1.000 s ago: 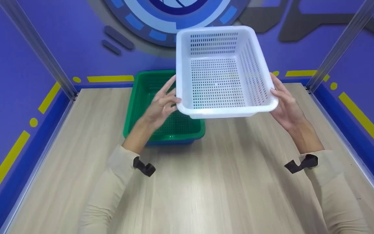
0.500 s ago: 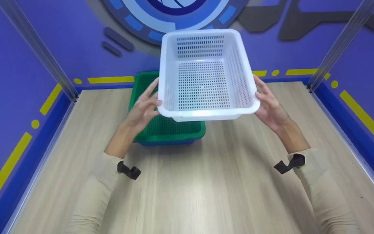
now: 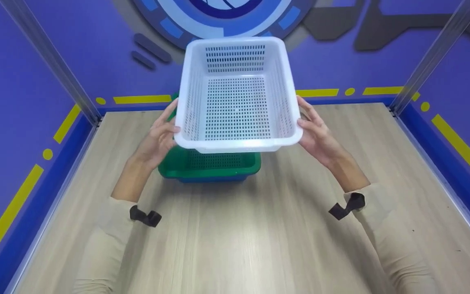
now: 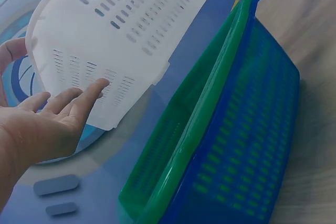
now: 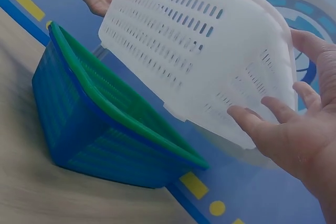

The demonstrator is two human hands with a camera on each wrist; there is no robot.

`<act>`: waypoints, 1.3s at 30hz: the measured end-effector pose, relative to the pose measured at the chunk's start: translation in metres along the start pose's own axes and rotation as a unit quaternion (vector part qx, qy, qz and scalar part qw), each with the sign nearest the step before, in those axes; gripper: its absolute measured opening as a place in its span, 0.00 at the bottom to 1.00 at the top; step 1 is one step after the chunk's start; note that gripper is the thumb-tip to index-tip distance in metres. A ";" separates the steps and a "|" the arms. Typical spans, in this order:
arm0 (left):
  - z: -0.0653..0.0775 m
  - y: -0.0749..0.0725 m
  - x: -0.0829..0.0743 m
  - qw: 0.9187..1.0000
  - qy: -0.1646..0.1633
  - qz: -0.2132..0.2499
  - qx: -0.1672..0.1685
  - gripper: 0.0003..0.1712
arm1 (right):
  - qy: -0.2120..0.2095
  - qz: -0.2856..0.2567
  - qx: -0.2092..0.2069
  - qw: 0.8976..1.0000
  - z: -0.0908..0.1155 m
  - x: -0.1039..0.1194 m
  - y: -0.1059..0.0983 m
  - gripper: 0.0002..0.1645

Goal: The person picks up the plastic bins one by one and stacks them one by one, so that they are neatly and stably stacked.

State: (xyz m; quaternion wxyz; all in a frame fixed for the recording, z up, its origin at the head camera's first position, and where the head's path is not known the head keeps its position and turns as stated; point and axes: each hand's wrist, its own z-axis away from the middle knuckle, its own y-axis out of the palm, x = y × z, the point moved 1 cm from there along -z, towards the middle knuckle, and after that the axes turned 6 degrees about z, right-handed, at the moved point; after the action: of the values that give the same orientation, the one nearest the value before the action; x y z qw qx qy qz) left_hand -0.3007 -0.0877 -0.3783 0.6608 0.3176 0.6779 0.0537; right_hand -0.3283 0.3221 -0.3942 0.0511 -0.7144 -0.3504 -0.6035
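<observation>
A white perforated plastic basket [image 3: 237, 108] is held up between both hands, its open top tilted toward the head camera. My left hand [image 3: 153, 141] grips its left side, thumb on the rim and fingers along the outer wall. On the opposite side my right hand [image 3: 320, 136] holds it the same way. Below stands a green basket [image 3: 210, 167] nested in a blue basket [image 4: 247, 129], on the table. The white basket hangs above them and covers much of the green one in the head view. In the right wrist view a gap shows between the white basket and the green rim.
The pale wood table [image 3: 235, 237] lies under the arms. A blue-purple back wall [image 3: 329, 73] with printed shapes rises right behind the nested baskets. Side walls with metal corner posts [image 3: 51, 61] bound the table left and right.
Both hands have carried the white basket to the left, from the right of the nested baskets to over them. The green and blue baskets have stayed in place.
</observation>
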 end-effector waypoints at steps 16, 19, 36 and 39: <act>0.005 -0.006 -0.007 1.000 -0.004 -0.014 -0.006 0.41 | 0.024 0.006 -0.010 1.000 -0.006 -0.005 0.005 0.41; 0.007 -0.010 -0.006 1.000 -0.004 -0.021 -0.010 0.41 | 0.031 0.011 -0.014 0.999 -0.008 -0.008 0.006 0.41; 0.016 -0.037 0.003 0.995 -0.021 -0.090 -0.024 0.40 | 0.076 0.041 -0.031 0.996 -0.011 -0.036 0.008 0.41; 0.018 -0.040 0.004 0.995 -0.025 -0.092 -0.027 0.40 | 0.085 0.053 -0.030 0.995 -0.012 -0.040 0.007 0.41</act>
State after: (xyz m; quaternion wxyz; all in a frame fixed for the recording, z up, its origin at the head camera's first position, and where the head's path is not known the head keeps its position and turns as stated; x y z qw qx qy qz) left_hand -0.2981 -0.1236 -0.4041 0.6878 0.2377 0.6859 0.0030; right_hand -0.3347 0.2933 -0.4243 0.0906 -0.6791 -0.2882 -0.6690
